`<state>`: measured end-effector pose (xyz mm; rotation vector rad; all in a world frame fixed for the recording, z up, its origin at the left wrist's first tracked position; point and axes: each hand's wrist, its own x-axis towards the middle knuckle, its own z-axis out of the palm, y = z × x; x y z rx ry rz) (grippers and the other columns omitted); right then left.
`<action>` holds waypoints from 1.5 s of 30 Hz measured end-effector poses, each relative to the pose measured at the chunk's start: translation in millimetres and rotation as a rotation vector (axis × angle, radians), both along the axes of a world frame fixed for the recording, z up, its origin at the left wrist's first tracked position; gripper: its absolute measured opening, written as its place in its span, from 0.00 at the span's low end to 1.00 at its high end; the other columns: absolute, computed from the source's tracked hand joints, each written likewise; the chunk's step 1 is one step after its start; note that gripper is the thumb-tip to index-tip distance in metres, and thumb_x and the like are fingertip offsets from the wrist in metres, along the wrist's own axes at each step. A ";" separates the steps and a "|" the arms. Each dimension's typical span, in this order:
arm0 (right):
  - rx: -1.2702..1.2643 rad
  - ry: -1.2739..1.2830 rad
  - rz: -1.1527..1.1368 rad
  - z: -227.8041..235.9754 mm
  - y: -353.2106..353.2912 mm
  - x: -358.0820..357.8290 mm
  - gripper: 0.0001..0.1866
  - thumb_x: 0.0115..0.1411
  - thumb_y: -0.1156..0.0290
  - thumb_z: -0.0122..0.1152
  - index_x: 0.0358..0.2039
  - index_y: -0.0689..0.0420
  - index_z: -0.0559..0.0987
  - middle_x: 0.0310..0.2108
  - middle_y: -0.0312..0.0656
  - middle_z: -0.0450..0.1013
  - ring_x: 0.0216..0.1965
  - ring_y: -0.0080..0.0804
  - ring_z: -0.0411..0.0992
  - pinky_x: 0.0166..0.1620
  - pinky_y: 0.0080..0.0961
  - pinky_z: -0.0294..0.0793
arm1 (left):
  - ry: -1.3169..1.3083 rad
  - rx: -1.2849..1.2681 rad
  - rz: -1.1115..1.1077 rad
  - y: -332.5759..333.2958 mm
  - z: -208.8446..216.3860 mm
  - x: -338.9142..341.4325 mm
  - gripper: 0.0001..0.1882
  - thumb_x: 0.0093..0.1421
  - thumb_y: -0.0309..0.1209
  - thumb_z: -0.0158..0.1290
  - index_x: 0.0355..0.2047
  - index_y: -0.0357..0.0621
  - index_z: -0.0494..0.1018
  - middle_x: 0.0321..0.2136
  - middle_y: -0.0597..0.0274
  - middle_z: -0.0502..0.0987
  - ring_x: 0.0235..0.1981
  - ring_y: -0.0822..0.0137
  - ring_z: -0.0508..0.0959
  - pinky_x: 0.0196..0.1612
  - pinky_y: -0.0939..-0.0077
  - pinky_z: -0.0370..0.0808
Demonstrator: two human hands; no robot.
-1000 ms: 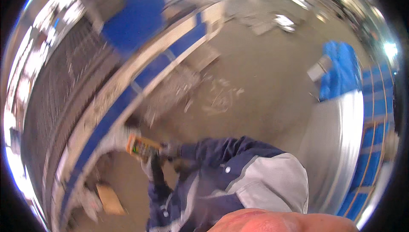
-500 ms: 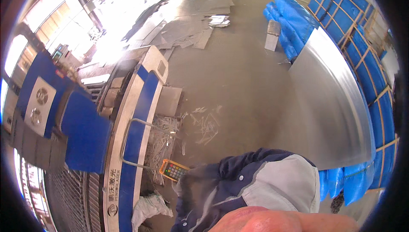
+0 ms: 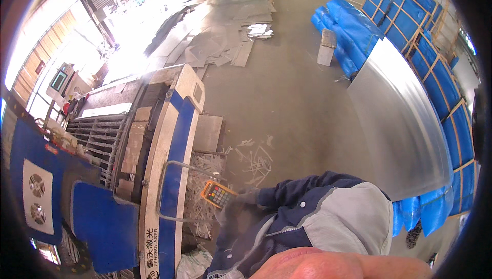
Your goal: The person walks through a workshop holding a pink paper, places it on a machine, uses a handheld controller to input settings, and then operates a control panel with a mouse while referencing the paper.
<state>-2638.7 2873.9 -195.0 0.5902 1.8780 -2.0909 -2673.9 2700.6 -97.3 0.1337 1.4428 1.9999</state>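
Observation:
My right hand (image 3: 248, 197), in what looks like a grey glove, is closed around the near end of an orange handheld remote control (image 3: 219, 194). The remote's face carries a dark keypad with several coloured buttons. A navy sleeve (image 3: 302, 186) runs from the hand back to the grey-and-navy jacket (image 3: 343, 222). Beyond the remote, a bent metal rail (image 3: 163, 189) sticks out from the side of a blue and white machine (image 3: 177, 176). I cannot make out my left hand; the area below the remote is dark and blurred.
Metal scrap strips (image 3: 202, 189) lie beside the machine, with loose pieces (image 3: 256, 161) on the floor. A slatted bed (image 3: 97, 135) and a control screen (image 3: 59, 79) are at left. Sheet metal (image 3: 220, 48) is spread further off. At right, a large shiny sheet (image 3: 400, 130) leans against blue-wrapped stacks (image 3: 353, 27).
The view has shifted, bringing more of the slatted bed and the control screen into sight at left. The remote, still in my right hand, appears slightly higher and further right.

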 end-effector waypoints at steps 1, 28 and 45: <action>0.012 -0.001 0.014 -8.3 1.3 -0.9 0.27 0.61 0.54 0.68 0.52 0.61 0.83 0.42 0.44 0.83 0.41 0.31 0.82 0.48 0.32 0.82 | -0.056 0.002 0.007 1.5 -16.2 -2.5 0.16 0.64 0.32 0.59 0.49 0.36 0.75 0.42 0.59 0.79 0.41 0.63 0.80 0.48 0.60 0.81; -0.189 -0.031 0.519 -351.0 -146.0 261.9 0.24 0.65 0.58 0.58 0.51 0.66 0.78 0.27 0.50 0.80 0.19 0.39 0.78 0.18 0.31 0.76 | 0.212 -0.127 0.563 -159.0 -416.5 325.9 0.25 0.52 0.27 0.66 0.52 0.38 0.76 0.46 0.55 0.82 0.45 0.62 0.83 0.51 0.66 0.81; -0.202 -0.032 0.585 -346.4 -229.2 352.0 0.22 0.66 0.58 0.58 0.52 0.62 0.78 0.34 0.48 0.81 0.21 0.34 0.80 0.23 0.26 0.79 | -0.014 0.062 0.753 -235.0 -421.5 435.2 0.28 0.52 0.24 0.67 0.54 0.37 0.74 0.44 0.56 0.83 0.42 0.62 0.85 0.47 0.67 0.84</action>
